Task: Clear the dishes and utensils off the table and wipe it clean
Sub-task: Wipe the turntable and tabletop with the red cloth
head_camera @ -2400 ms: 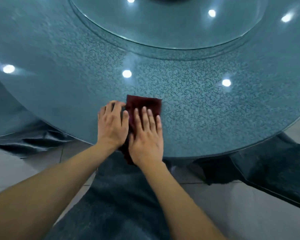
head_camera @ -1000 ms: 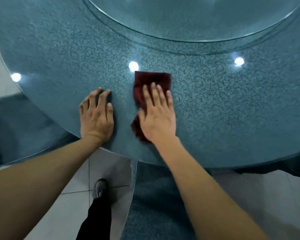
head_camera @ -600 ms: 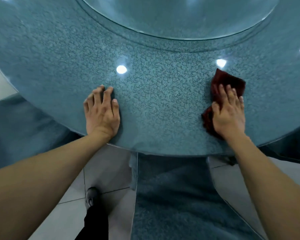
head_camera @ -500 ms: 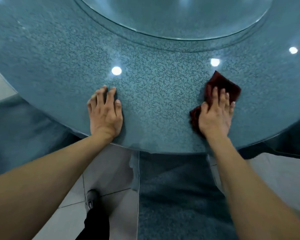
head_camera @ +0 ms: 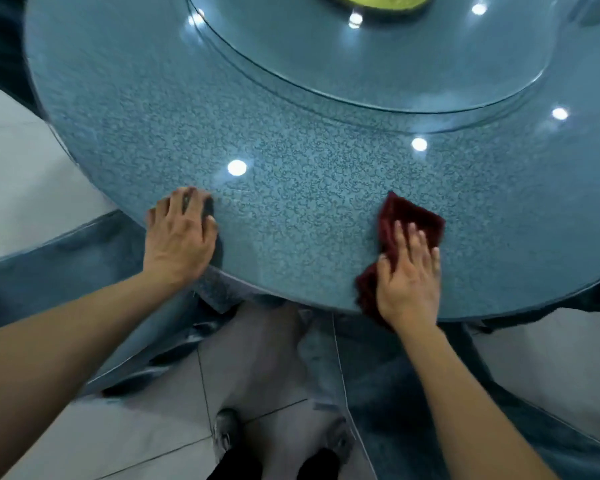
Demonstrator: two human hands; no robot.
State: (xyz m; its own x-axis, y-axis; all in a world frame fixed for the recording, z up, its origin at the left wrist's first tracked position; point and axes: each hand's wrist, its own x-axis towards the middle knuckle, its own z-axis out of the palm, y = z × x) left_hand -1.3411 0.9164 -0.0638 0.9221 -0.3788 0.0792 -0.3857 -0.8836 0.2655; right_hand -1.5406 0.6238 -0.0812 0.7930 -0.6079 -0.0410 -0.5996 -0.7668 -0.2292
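Table (head_camera: 291,209): round, blue patterned top under glass; far side cut off.
Turntable (head_camera: 378,64): glass, top cropped; yellow-green object on it unclear.
Left hand (head_camera: 179,239): flat, fingers relaxed, blurred, near edge.
Right hand (head_camera: 407,275): fingers straight, pressing cloth.
Cloth (head_camera: 404,220): dark red, near rim, partly hidden.

Right hand (head_camera: 407,282) covers the middle of the dark red cloth (head_camera: 413,220); only its far corner and near-left edge show. Left hand (head_camera: 179,237) fingers (head_camera: 187,202) motion-blurred, outlines unclear. Yellow-green object (head_camera: 374,0) on the glass turntable (head_camera: 326,57) cut off by top edge; identity not determinable. Worktop (head_camera: 291,202) cropped at the right and top. Shoes (head_camera: 226,434) blurred, partly out of frame at the bottom.
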